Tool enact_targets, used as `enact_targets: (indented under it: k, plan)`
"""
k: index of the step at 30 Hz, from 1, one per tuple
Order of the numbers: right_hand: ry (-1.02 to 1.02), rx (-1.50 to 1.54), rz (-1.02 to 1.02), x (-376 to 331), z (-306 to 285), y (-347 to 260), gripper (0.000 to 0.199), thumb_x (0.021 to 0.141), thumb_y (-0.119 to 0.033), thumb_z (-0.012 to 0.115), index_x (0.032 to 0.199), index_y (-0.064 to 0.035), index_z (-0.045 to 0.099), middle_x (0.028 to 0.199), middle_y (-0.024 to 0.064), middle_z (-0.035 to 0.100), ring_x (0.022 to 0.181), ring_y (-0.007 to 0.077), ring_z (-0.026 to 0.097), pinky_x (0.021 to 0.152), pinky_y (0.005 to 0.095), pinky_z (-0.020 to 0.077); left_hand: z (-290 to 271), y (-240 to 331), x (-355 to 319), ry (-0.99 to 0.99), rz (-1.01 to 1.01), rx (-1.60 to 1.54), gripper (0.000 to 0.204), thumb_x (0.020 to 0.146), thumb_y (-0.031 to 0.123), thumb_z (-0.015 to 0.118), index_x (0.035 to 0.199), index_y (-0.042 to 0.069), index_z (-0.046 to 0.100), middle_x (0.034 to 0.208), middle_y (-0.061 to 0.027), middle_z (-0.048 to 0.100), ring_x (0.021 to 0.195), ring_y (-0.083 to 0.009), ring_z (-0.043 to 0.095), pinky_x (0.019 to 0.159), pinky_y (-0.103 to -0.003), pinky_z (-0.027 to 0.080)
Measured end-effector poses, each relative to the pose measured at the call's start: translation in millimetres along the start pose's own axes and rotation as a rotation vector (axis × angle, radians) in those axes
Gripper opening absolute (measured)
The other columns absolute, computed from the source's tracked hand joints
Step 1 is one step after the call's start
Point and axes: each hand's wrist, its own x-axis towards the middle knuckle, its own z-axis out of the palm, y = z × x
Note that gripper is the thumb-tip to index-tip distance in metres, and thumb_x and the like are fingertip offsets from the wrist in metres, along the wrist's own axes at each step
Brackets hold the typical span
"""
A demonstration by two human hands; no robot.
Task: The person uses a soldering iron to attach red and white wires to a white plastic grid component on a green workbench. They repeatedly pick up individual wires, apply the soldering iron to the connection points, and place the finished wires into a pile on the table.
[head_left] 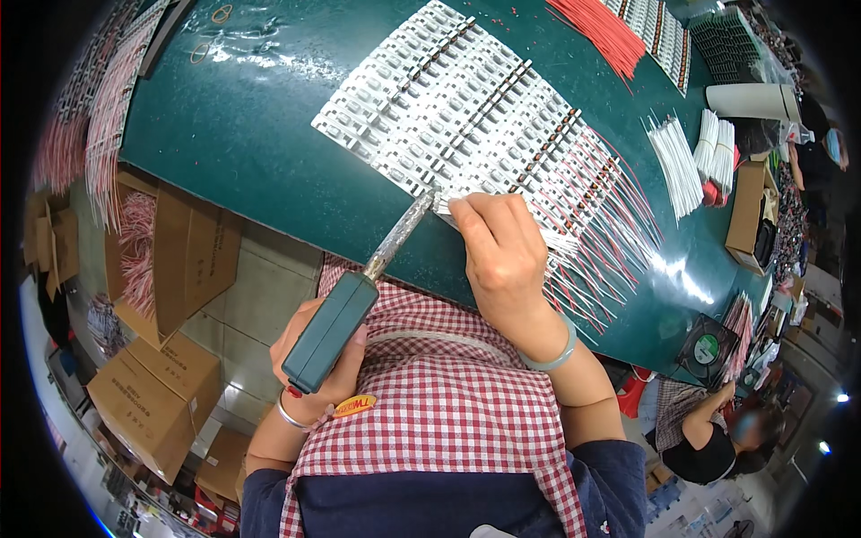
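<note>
My left hand (336, 363) is wrapped round the dark green handle of a soldering iron (395, 240), whose barrel is covered in crinkled silver foil. Its tip reaches the near edge of a panel of small white circuit boards (430, 99). Right beside the tip, the thumb and fingers of my right hand (502, 247) pinch thin white wires (560, 240), which show on both sides of the hand. Red and white wires (610, 224) hang off the boards at the panel's right end. My fingers partly hide the spot where tip and wires meet.
The green table (242, 134) carries red wires (603, 36) at the back and white wire bundles (674, 166) to the right. A small black fan (706, 345) stands near the right edge. Cardboard boxes (161, 394) sit below left. Another person (717, 439) works at the lower right.
</note>
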Motion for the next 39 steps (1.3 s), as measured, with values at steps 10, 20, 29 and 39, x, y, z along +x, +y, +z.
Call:
enact_targets:
  k: [10,20,29,39]
  plan:
    - [0.048,-0.005,-0.038,-1,-1,12,0.033,0.067,0.003,0.065,0.099,0.0048,0.066,0.091,0.0112,0.062,0.08,0.0253,0.057,0.064,0.0339,0.0485,4,1,5,-0.007,-0.01,0.004,0.022,0.072,-0.003,0.076,0.093,-0.006,0.071,0.092,-0.0178,0.069,0.081,-0.0292,0.072,0.071,-0.034,0.059]
    - [0.013,-0.009,-0.034,0,1,14,0.034,0.066,0.005,0.065,0.1,0.0052,0.067,0.09,0.0112,0.061,0.078,0.0251,0.056,0.063,0.0343,0.0482,6,12,28,-0.02,0.105,0.032,0.028,0.079,0.008,0.078,0.104,-0.004,0.071,0.098,-0.0169,0.07,0.079,-0.0229,0.071,0.068,-0.031,0.056]
    - [0.02,-0.018,-0.037,0,2,14,0.034,0.065,0.005,0.065,0.099,0.0052,0.067,0.09,0.0108,0.061,0.078,0.0248,0.056,0.063,0.0342,0.0479,7,18,29,0.003,0.087,0.061,0.02,0.074,0.002,0.077,0.092,-0.004,0.07,0.088,-0.0152,0.068,0.075,-0.0261,0.07,0.064,-0.032,0.056]
    - [0.011,0.011,-0.019,2,-2,14,0.032,0.067,0.005,0.065,0.099,0.0048,0.066,0.09,0.0113,0.061,0.079,0.0255,0.057,0.064,0.0346,0.0487,7,9,21,0.016,0.085,0.04,0.02,0.075,0.001,0.077,0.093,-0.005,0.072,0.092,-0.018,0.07,0.081,-0.0303,0.073,0.069,-0.034,0.059]
